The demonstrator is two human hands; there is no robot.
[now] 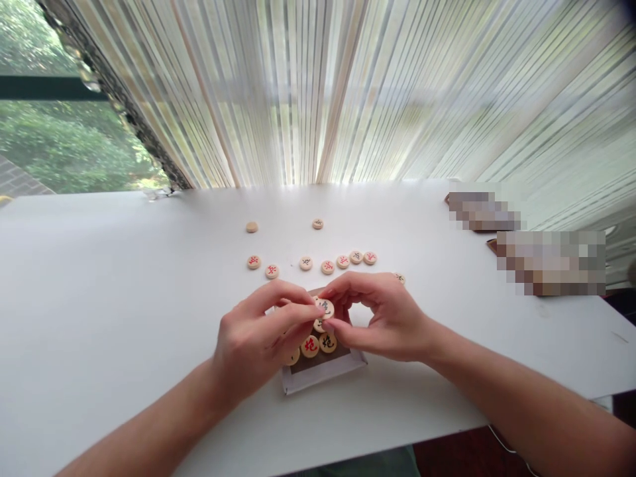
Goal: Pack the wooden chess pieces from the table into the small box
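Both hands meet above a small white box (322,375) lined in brown, which holds several round wooden chess pieces (310,345) with red or black characters. My left hand (263,338) and my right hand (385,315) pinch one wooden piece (326,307) with a black character between their fingertips, just over the box. Fingers of both hands are curled closed around it. Part of the box is hidden under my hands.
More wooden pieces lie loose on the white table (99,285): a row (342,261) beyond the box and two further back (252,227). Blurred-out objects (546,262) sit at the right. A striped curtain and a window stand behind. The table's front edge is near.
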